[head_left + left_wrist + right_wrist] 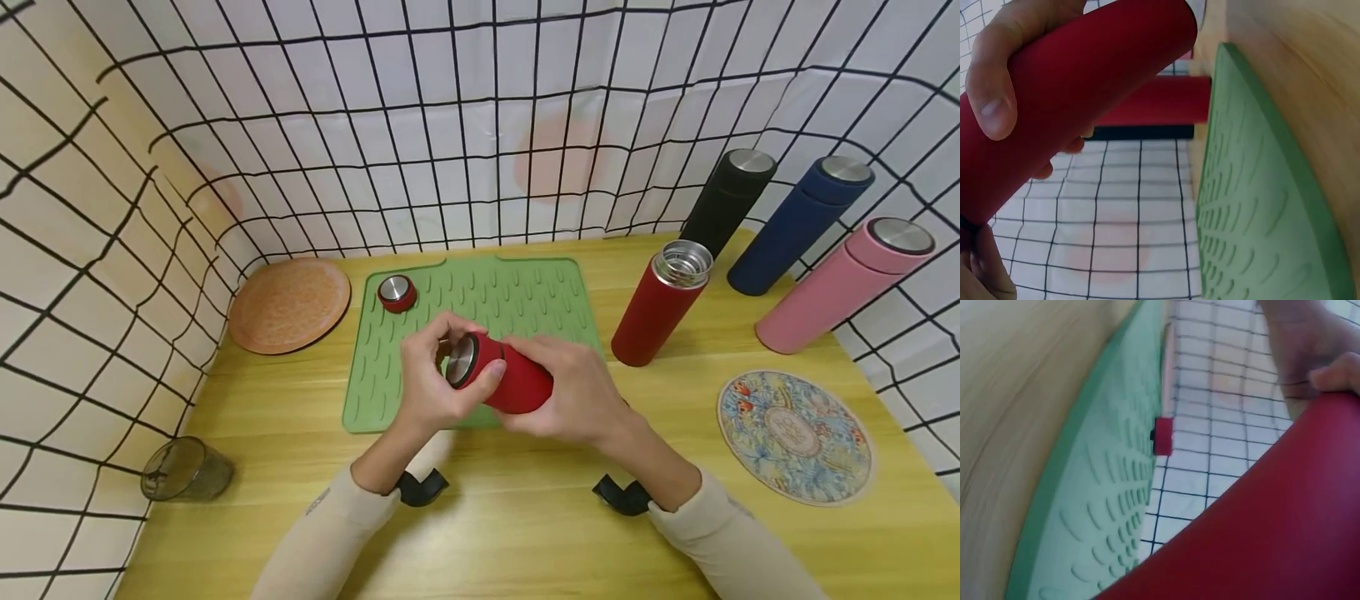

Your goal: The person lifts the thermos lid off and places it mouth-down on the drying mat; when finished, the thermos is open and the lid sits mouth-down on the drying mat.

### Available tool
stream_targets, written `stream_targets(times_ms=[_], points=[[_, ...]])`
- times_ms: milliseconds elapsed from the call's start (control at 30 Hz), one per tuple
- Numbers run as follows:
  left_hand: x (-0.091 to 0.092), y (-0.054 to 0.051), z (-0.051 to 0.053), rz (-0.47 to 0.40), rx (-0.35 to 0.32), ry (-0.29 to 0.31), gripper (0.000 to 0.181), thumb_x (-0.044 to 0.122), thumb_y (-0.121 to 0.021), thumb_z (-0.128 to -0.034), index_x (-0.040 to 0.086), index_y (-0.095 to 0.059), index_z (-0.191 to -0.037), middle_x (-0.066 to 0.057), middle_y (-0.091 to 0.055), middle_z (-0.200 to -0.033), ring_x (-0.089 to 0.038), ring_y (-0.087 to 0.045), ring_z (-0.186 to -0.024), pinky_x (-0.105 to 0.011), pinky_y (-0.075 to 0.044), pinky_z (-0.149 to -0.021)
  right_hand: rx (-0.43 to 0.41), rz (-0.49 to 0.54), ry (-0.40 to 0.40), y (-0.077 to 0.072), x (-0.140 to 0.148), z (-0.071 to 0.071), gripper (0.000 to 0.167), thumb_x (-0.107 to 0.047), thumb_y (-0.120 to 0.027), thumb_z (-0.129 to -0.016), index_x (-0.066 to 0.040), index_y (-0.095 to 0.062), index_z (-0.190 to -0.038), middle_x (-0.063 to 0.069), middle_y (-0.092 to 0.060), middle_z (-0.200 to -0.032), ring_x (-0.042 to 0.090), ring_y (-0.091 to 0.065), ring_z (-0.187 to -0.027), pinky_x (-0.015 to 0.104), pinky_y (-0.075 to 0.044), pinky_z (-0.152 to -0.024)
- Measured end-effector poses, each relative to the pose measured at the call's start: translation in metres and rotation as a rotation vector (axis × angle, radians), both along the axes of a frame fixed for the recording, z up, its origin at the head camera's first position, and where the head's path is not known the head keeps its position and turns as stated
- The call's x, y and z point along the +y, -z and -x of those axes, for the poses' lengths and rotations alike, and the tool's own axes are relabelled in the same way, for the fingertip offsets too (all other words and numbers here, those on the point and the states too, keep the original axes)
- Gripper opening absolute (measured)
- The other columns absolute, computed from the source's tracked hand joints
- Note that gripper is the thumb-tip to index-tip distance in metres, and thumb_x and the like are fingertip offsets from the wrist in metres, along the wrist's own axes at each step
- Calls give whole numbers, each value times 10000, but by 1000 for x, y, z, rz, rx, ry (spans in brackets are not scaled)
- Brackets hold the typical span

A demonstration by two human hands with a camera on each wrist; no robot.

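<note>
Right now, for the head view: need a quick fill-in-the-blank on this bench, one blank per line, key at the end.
The left hand and right hand hold a bottle coloured ____.
The loose lid rests on a mat coloured ____.
Between the black bottle and the pink bottle stands one coloured ____.
Counting the open bottle, bottles standing on the table number ____.

Missing words: red; green; blue; four.

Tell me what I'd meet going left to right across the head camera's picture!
Smoky glass tumbler, round orange mat, small red steel-topped lid, left hand, held red cylindrical bottle, right hand, open red metal bottle, black steel-lidded bottle, blue steel-lidded bottle, pink steel-lidded bottle.
</note>
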State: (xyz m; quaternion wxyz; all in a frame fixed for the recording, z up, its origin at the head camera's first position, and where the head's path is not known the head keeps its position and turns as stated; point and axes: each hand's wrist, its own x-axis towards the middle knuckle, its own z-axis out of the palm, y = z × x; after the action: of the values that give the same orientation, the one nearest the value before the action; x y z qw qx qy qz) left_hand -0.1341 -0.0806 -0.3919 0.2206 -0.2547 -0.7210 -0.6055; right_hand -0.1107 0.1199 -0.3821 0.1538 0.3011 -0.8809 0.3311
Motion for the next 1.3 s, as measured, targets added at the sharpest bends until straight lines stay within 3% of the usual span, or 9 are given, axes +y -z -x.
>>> stream_targets(times_ms=[200, 300, 400, 467, 633, 800, 967, 1167, 1300], points=[[7, 0, 1, -19, -151, -73, 314, 378, -749, -832, 111, -656, -968, -6, -664, -791, -164, -635, -698, -285, -559, -510, 150, -95, 118, 1, 0, 7, 708, -366, -926, -649, -157, -704, -1288, 76, -704, -1016, 213, -675, -806, 364, -626, -620], [5, -5, 0, 35, -153, -56, 410, 461, -771, -824, 125, -636, -1015, 9, -672, -851, -167, -647, -752, -298, -573, -562, 170, -77, 89, -4, 4, 13, 667, -387, -931, -656, -173, -724, -1253, 53, -713, -1003, 198, -682, -803, 365, -629, -625], [0, -10, 1, 80, -106, 76, 589, 570, -798, -818, 119, -650, -1168, -17, -693, -1011, -185, -664, -899, -313, -608, -691, 71, -2, 24, -11, 14, 14, 659, -415, -945, -670, -200, -720, -1251, -6, -738, -1053, 153, -687, -851, 329, -622, -653], [-5, -14, 3, 84, -65, 211, 696, 575, -807, -824, 100, -630, -1301, -61, -683, -1154, -207, -653, -1030, -322, -617, -805, -23, 42, -24, -16, 20, 15, 683, -431, -950, -682, -228, -698, -1283, -49, -738, -1114, 127, -676, -926, 314, -621, -695], [-16, -21, 9, 33, 2, 561, 782, 325, -826, -884, -33, -480, -1487, -200, -582, -1413, -298, -570, -1292, -417, -545, -1058, -208, 92, -129, -28, 35, 14, 776, -450, -969, -672, -285, -643, -1357, -128, -713, -1183, 93, -649, -1021, 308, -618, -765], [-19, -20, 10, 16, 19, 724, 764, 170, -792, -917, -96, -401, -1517, -174, -502, -1539, -330, -507, -1398, -443, -509, -1106, -281, 68, -195, -31, 42, 11, 812, -456, -967, -673, -299, -610, -1386, -153, -699, -1183, 74, -647, -1012, 298, -614, -778], [-19, -19, 11, 13, 21, 743, 765, 182, -793, -919, -94, -404, -1516, -177, -506, -1533, -320, -517, -1391, -412, -532, -1078, -259, 56, -207, -31, 40, 13, 791, -450, -953, -695, -273, -613, -1386, -132, -703, -1191, 75, -647, -1011, 304, -610, -785], [-18, -16, 10, 17, 37, 702, 753, 195, -802, -901, -94, -431, -1489, -305, -508, -1464, -295, -554, -1342, -402, -551, -1052, -232, 75, -184, -28, 39, 15, 758, -424, -957, -698, -256, -635, -1363, -112, -720, -1181, 84, -653, -1010, 313, -611, -793], [-14, -14, 9, 12, 39, 651, 744, 225, -801, -902, -100, -447, -1470, -306, -531, -1427, -262, -573, -1301, -393, -571, -1021, -226, 64, -157, -27, 40, 15, 748, -423, -954, -704, -244, -638, -1359, -104, -726, -1173, 89, -656, -1002, 314, -611, -787]])
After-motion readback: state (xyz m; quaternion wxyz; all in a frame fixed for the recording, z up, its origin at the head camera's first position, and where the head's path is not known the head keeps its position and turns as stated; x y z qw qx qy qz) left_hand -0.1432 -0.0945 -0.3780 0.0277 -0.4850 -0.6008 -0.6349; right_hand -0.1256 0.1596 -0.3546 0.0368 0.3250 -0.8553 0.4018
